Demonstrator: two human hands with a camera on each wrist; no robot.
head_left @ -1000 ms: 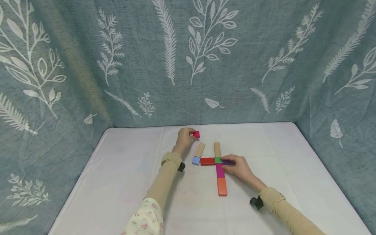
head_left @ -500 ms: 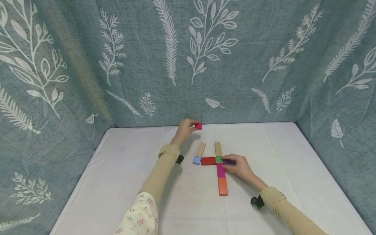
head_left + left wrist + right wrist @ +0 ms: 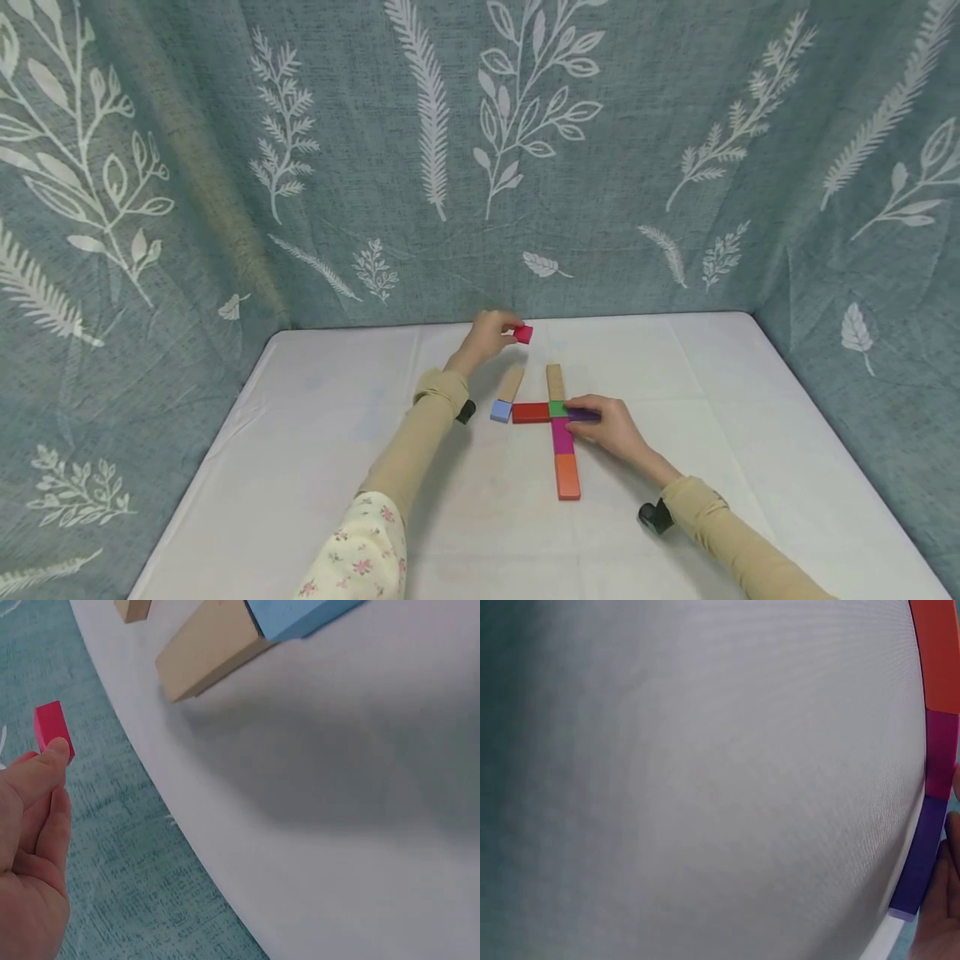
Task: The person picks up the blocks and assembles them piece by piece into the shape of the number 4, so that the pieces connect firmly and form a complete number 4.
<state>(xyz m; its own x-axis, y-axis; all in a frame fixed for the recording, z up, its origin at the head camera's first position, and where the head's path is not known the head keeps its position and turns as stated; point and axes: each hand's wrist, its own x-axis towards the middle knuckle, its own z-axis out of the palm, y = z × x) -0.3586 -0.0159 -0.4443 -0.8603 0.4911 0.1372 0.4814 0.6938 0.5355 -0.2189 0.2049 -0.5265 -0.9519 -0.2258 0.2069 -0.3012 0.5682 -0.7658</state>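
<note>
My left hand (image 3: 489, 335) pinches a small pinkish-red block (image 3: 523, 334) between thumb and fingertips, above the far part of the table. In the left wrist view, the thumb lies against the lower end of this block (image 3: 52, 726). My right hand (image 3: 611, 427) is down at the block cross, its index finger reaching along the dark purple block (image 3: 584, 415) to the green block (image 3: 557, 408). Its thumb is at the magenta block (image 3: 561, 437). The right wrist view has the purple block (image 3: 919, 853) beside the hand, mostly cut off by the frame edge.
A dark red block (image 3: 530, 413) extends left from the green one to a light blue block (image 3: 500, 410). A slanted wooden block (image 3: 511, 384) touches the blue one. Another wooden block (image 3: 555, 382) stands behind green; an orange block (image 3: 567, 477) lies in front. Patterned curtain (image 3: 480, 250) borders the table.
My left hand has carried the pinkish-red block up and away toward the far edge, then right and slightly back down. The right hand and the laid blocks have stayed put.
</note>
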